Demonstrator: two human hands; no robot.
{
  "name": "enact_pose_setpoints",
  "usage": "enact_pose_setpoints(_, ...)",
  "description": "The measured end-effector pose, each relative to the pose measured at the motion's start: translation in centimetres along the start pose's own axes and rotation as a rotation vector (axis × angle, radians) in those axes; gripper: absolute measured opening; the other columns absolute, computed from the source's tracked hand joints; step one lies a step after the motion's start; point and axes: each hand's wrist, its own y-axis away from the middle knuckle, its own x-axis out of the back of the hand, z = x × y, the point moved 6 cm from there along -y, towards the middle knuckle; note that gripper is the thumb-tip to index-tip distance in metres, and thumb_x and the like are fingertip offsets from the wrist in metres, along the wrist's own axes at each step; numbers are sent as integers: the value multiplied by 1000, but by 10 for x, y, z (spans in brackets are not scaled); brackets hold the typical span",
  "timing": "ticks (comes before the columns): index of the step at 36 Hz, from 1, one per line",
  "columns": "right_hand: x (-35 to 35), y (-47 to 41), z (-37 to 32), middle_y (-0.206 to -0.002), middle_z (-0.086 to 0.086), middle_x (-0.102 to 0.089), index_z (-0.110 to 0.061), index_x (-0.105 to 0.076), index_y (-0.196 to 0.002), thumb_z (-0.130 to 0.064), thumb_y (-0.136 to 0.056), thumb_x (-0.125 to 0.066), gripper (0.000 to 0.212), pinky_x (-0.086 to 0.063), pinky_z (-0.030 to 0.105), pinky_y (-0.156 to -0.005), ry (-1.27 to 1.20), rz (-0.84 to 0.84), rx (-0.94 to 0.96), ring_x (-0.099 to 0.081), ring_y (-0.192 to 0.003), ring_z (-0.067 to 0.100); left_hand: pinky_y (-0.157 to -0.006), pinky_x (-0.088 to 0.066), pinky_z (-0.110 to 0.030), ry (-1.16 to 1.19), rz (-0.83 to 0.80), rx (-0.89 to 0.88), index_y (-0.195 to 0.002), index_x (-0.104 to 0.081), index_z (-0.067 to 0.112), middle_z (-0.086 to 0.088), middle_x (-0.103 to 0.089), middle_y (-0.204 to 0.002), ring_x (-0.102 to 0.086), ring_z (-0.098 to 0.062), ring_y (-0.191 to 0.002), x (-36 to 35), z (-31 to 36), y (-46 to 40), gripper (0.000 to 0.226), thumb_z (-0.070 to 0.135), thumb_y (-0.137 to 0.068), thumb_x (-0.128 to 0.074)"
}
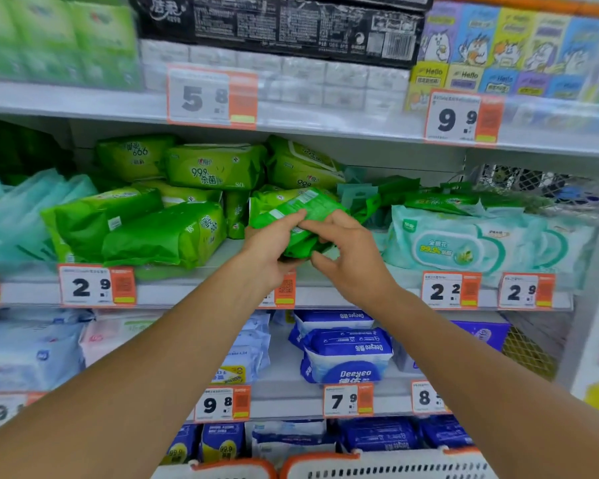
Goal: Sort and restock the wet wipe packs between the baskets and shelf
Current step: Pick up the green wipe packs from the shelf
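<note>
On the middle shelf, bright green wet wipe packs lie heaped at the left above a 2.9 price tag. Just right of them the left hand grips a small green wipe pack from below, held at the shelf's front edge, while the right hand pinches its right end with curled fingers. Further right lie pale teal wipe packs, and two white baskets with orange rims show at the bottom edge.

Black-wrapped tissue bundle on the top tier; cartoon-printed tissue packs just beside it. Orange-edged price tags line the rails; wire mesh panel at right.
</note>
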Motion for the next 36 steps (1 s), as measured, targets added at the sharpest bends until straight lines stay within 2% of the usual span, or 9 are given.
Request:
enact_pose_setpoints(3,2,4,-2,-89,-9,-48,-20,-69,-120,-3,-65,-76,58,-48,22,-80,-146,16,-109,-52,-86,7,-65,-58,-42,64,22,-78,-127,-60,11,-15,-74,-105,-74,-32,-89,7,1,-1,62,21,-71,-85)
enact_pose_setpoints(8,16,11,22,-102,11,-56,-21,-56,-111,-4,-79,-74,40,-59,50,-86,-733,307,-740,-64,-96,24,-63,-60,-40,65,-33,-105,-121,-67,10,-13,-75,-105,-74,-29,-90,7,2,8,38,11,-84,-75)
enact_pose_setpoints(13,7,19,42,-117,6,-67,-21,-57,-125,-54,-80,-75,59,-62,44,-76,-887,107,-1058,-68,-103,24,-72,-61,-43,-32,-129,-86,-123,-64,13,-11,-74,-108,-73,-28,-97,20,3,18,41,10,-84,-74)
enact_pose_setpoints(16,6,16,43,-113,5,-73,-18,-66,-118,-54,-83,-73,51,-58,46,-90,-846,-63,-1018,-70,-105,24,-70,-60,-39,-73,-178,-76,-123,-65,11,-13,-73,-111,-72,-29,-99,26,7,24,38,8,-85,-71)
enact_pose_setpoints(19,5,9,37,-115,9,-72,-12,-66,-118,-49,-90,-66,45,-61,38,-81,-840,-86,-951,-71,-98,24,-72,-61,-37,-68,-116,-13,-118,-67,6,-14,-74,-110,-73,-27,-95,36,10,28,32,15,-87,-70)
enact_pose_setpoints(23,17,0,43,-125,11,-64,-14,-67,-123,-72,-94,-33,73,-53,32,-68,-329,-177,-912,-62,-94,25,-72,-60,-36,52,11,42,-103,-67,8,-15,-74,-104,-72,-26,-88,58,20,32,16,18,-91,-66)
enact_pose_setpoints(28,-11,-3,30,-150,0,-48,-23,-52,-144,-77,-59,-73,103,-42,35,-109,220,-698,-564,-49,-133,21,-68,-60,-38,125,34,52,-101,-66,6,-16,-75,-94,-72,-28,-83,63,26,44,15,17,-92,-65)
enact_pose_setpoints(33,7,-13,32,-93,13,-74,-6,-77,-103,-37,-79,-82,40,-40,24,-68,103,-262,-439,-57,-79,11,-68,-62,-44,270,57,28,-117,-64,4,-21,-72,-108,-73,-34,-91,65,28,56,29,17,-91,-66)
enact_pose_setpoints(36,26,-10,26,-65,-4,-69,-13,-76,-82,-29,-80,-82,17,-45,15,-58,-212,-134,-497,-59,-59,3,-76,-60,-49,369,39,19,-114,-66,2,-21,-73,-104,-73,-35,-88,67,38,62,28,18,-91,-64)
